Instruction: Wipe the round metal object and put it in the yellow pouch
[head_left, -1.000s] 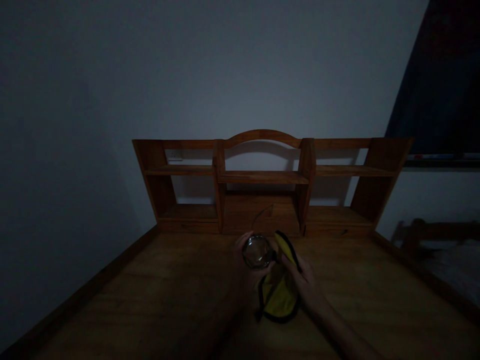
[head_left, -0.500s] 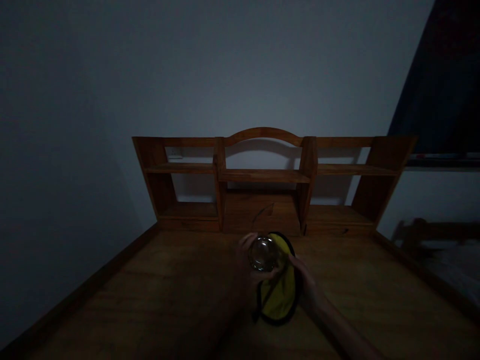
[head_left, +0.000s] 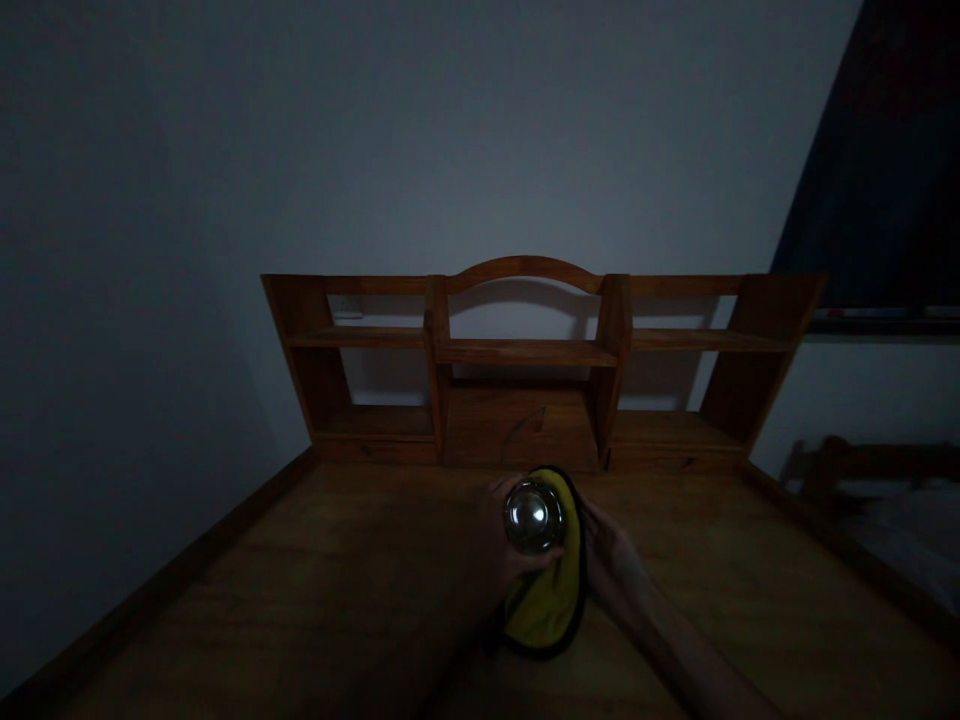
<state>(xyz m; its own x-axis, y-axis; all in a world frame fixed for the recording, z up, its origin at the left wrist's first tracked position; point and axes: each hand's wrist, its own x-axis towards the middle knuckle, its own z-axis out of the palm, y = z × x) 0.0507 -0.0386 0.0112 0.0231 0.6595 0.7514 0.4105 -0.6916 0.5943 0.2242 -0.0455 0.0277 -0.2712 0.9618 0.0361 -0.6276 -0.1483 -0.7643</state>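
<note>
In the dim head view, my left hand (head_left: pixel 501 545) is wrapped round a clear, shiny round glass (head_left: pixel 533 516), seen end-on; whether it is a cup or a jar is hard to make out. Against the glass's right side lies a yellow cloth (head_left: pixel 551 607) with a black edge, hanging down below the glass. My right hand (head_left: pixel 611 552) presses this cloth from the right, with its fingers closed behind it and partly hidden. Both hands are above the wooden desk.
A wooden desktop (head_left: pixel 315 580) with raised side edges spreads under my hands. At its back stands a wooden shelf unit (head_left: pixel 529 352) against the wall (head_left: pixel 480 130). A dark panel (head_left: pixel 885 190) is at the upper right, with a wooden frame (head_left: pixel 885 460) below it.
The glass has turned slightly and now shows a bright reflection. The cloth has shifted a little left, closer round the glass, and my right hand has moved with it.
</note>
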